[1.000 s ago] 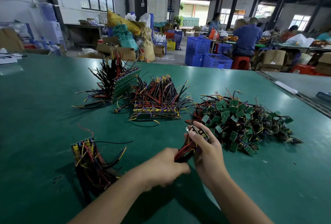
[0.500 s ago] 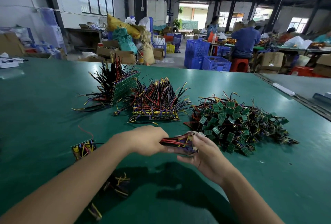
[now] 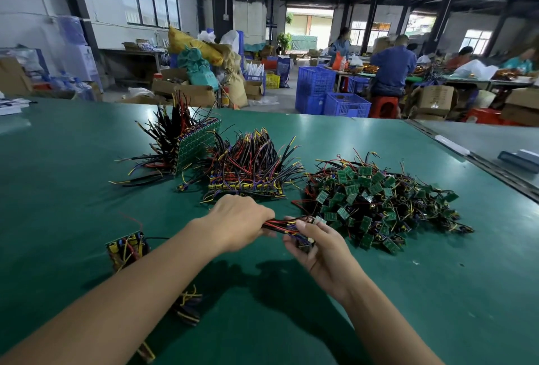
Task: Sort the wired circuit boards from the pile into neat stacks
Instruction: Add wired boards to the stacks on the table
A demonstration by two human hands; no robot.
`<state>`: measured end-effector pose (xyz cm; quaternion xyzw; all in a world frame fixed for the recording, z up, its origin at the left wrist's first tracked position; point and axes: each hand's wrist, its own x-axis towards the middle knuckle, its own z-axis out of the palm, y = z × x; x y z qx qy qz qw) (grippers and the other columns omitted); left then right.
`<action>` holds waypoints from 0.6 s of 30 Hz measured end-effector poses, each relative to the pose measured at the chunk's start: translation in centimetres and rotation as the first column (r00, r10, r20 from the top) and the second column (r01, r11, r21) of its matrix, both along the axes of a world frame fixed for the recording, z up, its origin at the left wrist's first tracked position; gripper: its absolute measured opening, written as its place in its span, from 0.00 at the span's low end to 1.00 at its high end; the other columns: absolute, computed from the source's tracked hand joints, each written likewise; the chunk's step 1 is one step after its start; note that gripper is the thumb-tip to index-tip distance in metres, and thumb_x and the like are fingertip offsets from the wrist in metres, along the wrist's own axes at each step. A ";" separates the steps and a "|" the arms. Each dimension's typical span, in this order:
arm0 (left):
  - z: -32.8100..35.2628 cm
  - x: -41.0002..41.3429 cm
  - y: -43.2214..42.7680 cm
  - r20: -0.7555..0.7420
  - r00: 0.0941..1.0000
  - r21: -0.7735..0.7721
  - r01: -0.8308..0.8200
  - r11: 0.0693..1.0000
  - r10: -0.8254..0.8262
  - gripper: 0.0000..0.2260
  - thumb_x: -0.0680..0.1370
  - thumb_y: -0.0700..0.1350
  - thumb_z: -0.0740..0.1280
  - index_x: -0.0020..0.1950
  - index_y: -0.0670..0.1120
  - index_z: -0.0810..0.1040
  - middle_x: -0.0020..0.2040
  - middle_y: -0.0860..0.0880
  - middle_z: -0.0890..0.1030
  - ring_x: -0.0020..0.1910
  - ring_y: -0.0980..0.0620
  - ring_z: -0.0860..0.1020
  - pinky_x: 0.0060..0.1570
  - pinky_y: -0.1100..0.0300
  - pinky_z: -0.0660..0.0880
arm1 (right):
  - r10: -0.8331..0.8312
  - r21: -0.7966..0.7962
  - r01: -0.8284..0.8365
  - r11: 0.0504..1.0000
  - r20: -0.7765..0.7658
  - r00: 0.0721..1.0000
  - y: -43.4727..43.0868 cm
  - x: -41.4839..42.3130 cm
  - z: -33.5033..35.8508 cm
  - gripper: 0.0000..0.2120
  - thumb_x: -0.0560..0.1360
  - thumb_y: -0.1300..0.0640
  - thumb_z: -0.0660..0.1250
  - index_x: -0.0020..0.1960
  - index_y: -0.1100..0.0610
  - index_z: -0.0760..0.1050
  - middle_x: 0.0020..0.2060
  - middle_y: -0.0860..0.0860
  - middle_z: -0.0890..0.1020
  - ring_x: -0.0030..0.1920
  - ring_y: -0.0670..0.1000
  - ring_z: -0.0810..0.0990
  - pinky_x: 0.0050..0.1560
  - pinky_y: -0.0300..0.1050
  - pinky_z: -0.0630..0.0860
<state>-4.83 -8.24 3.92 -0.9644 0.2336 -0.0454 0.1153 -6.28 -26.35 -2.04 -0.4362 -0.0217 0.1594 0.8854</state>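
Observation:
A loose pile of small green wired circuit boards (image 3: 376, 201) lies on the green table (image 3: 58, 195) at the right. I hold a bundle of wired boards (image 3: 287, 226) horizontally between both hands, just left of the pile. My left hand (image 3: 239, 223) is closed around its red, black and yellow wires. My right hand (image 3: 318, 245) grips the board end. A flat stack of boards (image 3: 246, 182) with wires sticking up sits behind my hands. An upright stack (image 3: 195, 145) stands at its left. A small stack (image 3: 127, 249) rests near my left forearm, partly hidden.
Blue crates (image 3: 329, 93), cardboard boxes and sacks stand past the table's far edge. People sit working at tables at the back right. A second table (image 3: 490, 145) adjoins on the right, with a metal strip between.
The bundle has turned from steeply tilted to horizontal. My left hand has slid up and away from me along the wires, and my forearm now covers part of the small near stack.

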 end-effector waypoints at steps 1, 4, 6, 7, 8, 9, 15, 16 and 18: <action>-0.1 0.0 -0.1 0.008 1.000 -0.002 -0.005 1.000 0.005 0.14 0.80 0.61 0.55 0.52 0.53 0.71 0.49 0.47 0.81 0.49 0.43 0.79 0.37 0.54 0.65 | -0.025 -0.012 0.025 1.000 0.006 1.000 0.0 0.0 0.1 0.17 0.65 0.63 0.73 0.51 0.66 0.74 0.42 0.60 0.83 0.36 0.54 0.83 0.38 0.45 0.82; -0.5 0.0 -0.3 0.027 0.999 -0.011 -0.026 1.000 0.026 0.13 0.81 0.60 0.55 0.53 0.53 0.71 0.48 0.47 0.81 0.47 0.43 0.79 0.36 0.54 0.65 | -0.072 -0.040 0.072 0.997 0.017 0.997 0.0 0.0 0.3 0.16 0.65 0.65 0.73 0.50 0.63 0.73 0.43 0.61 0.81 0.34 0.55 0.81 0.36 0.45 0.81; -0.8 0.1 -0.5 0.033 0.998 -0.025 -0.048 0.999 0.049 0.11 0.82 0.58 0.55 0.53 0.54 0.71 0.48 0.47 0.81 0.47 0.43 0.79 0.36 0.54 0.64 | -0.097 -0.085 0.099 0.991 0.034 0.995 -0.2 0.0 0.4 0.14 0.69 0.69 0.71 0.53 0.62 0.77 0.42 0.60 0.81 0.32 0.55 0.80 0.34 0.44 0.80; -1.0 0.1 -0.7 0.047 0.997 -0.039 -0.061 0.997 0.063 0.09 0.82 0.56 0.56 0.53 0.53 0.71 0.48 0.48 0.80 0.47 0.43 0.79 0.37 0.54 0.64 | -0.107 -0.118 0.113 0.987 0.057 0.993 -0.3 0.1 0.5 0.12 0.71 0.71 0.70 0.52 0.60 0.80 0.41 0.60 0.81 0.32 0.55 0.80 0.34 0.44 0.80; -1.2 0.2 -0.9 0.072 0.994 -0.058 -0.076 0.995 0.080 0.06 0.82 0.53 0.57 0.54 0.53 0.71 0.49 0.48 0.80 0.49 0.43 0.78 0.40 0.53 0.65 | -0.120 -0.150 0.132 0.980 0.086 0.989 -0.4 0.1 0.6 0.10 0.72 0.71 0.69 0.48 0.60 0.82 0.39 0.60 0.82 0.31 0.55 0.80 0.35 0.44 0.80; -1.4 0.4 -1.1 0.099 0.990 -0.079 -0.098 0.992 0.105 0.05 0.82 0.50 0.58 0.55 0.53 0.71 0.50 0.48 0.78 0.52 0.44 0.76 0.45 0.51 0.67 | -0.141 -0.179 0.161 0.970 0.122 0.983 -0.5 0.2 0.7 0.10 0.72 0.72 0.69 0.44 0.59 0.83 0.37 0.60 0.82 0.31 0.55 0.80 0.36 0.45 0.81; -3.4 0.2 -2.2 0.193 0.904 -0.388 -0.287 0.876 0.382 0.38 0.77 0.55 0.66 0.78 0.51 0.45 0.75 0.42 0.52 0.75 0.42 0.53 0.75 0.44 0.49 | -0.331 -0.267 0.417 0.869 0.315 0.890 -1.7 1.9 1.6 0.08 0.72 0.71 0.70 0.42 0.59 0.80 0.33 0.57 0.84 0.32 0.55 0.81 0.37 0.44 0.81; -3.9 -0.2 -2.5 0.164 0.891 -0.457 -0.312 0.833 0.423 0.40 0.77 0.55 0.65 0.78 0.49 0.41 0.76 0.42 0.49 0.76 0.42 0.51 0.75 0.46 0.50 | -0.379 -0.243 0.467 0.850 0.334 0.863 -2.1 2.5 2.0 0.08 0.72 0.71 0.70 0.42 0.59 0.79 0.32 0.55 0.84 0.32 0.54 0.82 0.36 0.43 0.81; -5.3 -1.2 -3.6 0.002 0.901 -0.503 -0.374 0.779 0.433 0.39 0.78 0.57 0.62 0.78 0.47 0.39 0.77 0.40 0.47 0.77 0.41 0.49 0.76 0.47 0.48 | -0.470 -0.231 0.581 0.781 0.395 0.789 -3.4 3.9 2.9 0.07 0.73 0.70 0.71 0.44 0.59 0.79 0.34 0.52 0.85 0.36 0.53 0.84 0.39 0.43 0.82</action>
